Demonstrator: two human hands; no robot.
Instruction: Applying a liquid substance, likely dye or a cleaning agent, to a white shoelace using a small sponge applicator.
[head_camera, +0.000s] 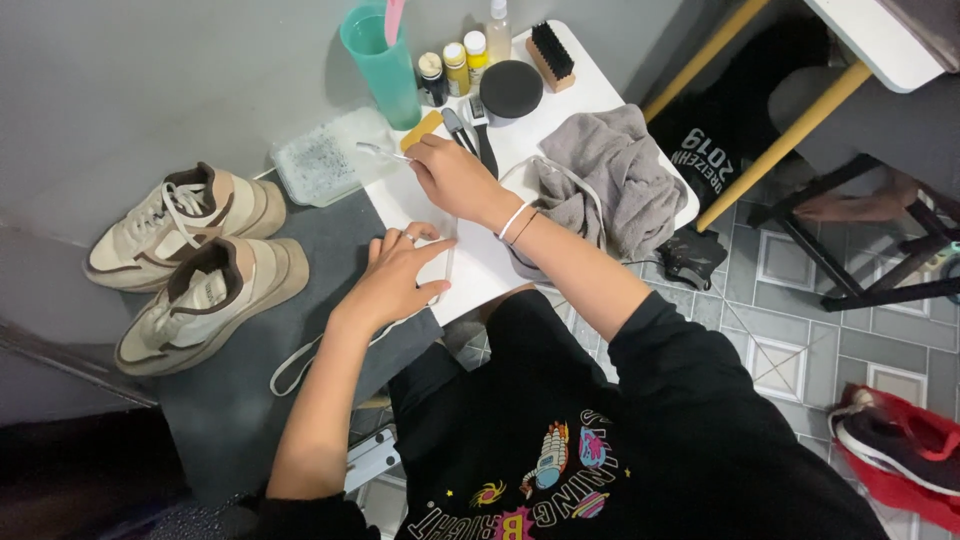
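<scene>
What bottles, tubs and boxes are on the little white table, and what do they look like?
Teal cup: tall, at the table's far left corner, pink stick inside.
Three small bottles: in a row beside the cup, yellow and dark with pale caps.
Spray bottle: clear, slim, behind them.
Round tin: flat, black lid.
Plastic tray: clear, rectangular, just left of the table.
No screens or signs.
</scene>
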